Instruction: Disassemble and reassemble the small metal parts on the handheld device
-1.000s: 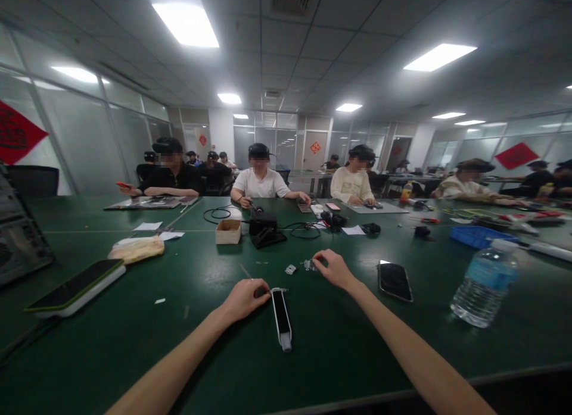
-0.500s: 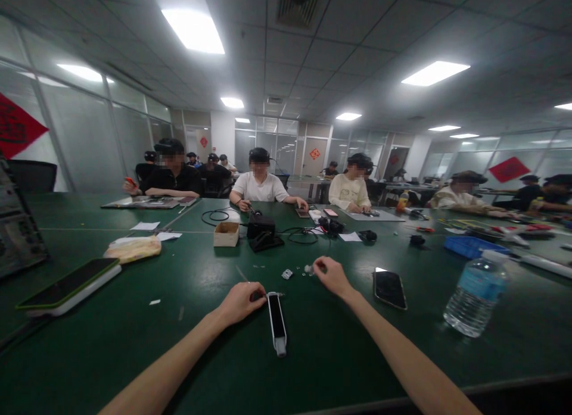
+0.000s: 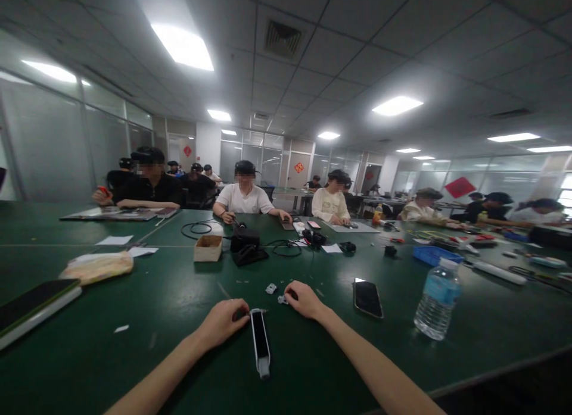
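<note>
Long white device with black face (image 3: 260,342), lying flat on the green worktop (image 3: 134,367), its upper end touching the left hand (image 3: 221,324); curled fingers (image 3: 241,315), grip unclear. Right hand (image 3: 306,300): fingers (image 3: 290,294) curled down at a small metal part (image 3: 282,299), hold unclear; small white part (image 3: 270,289) just beyond.

A long, narrow white-and-black plastic device (image 3: 260,342) lies lengthwise just beside the left hand (image 3: 222,324); a small silvery part (image 3: 282,299) sits against the right hand (image 3: 305,300).
</note>
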### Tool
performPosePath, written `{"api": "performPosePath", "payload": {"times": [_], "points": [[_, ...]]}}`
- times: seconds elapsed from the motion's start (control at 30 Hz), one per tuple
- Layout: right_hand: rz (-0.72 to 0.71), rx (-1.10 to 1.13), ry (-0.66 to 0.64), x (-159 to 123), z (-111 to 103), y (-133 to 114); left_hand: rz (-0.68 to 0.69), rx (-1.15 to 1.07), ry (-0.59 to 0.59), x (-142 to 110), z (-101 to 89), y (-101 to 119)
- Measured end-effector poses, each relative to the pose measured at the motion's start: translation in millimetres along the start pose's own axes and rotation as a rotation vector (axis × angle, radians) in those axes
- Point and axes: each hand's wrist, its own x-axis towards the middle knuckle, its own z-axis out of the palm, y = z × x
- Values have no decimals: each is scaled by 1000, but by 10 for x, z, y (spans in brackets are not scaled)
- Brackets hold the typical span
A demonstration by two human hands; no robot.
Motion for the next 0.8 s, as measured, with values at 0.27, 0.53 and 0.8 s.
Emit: {"api": "performPosePath", "payload": {"times": [0.27,0.53,0.8], "points": [[-56,-67,18,-9,-98,-185,-11,3,-1,14,4,19],[-114,-97,-127,20,-139,-283,2,5,7,-4,-13,35],[-120,-90,-70,4,-109,-256,35,9,30,7,29,-7]]}}
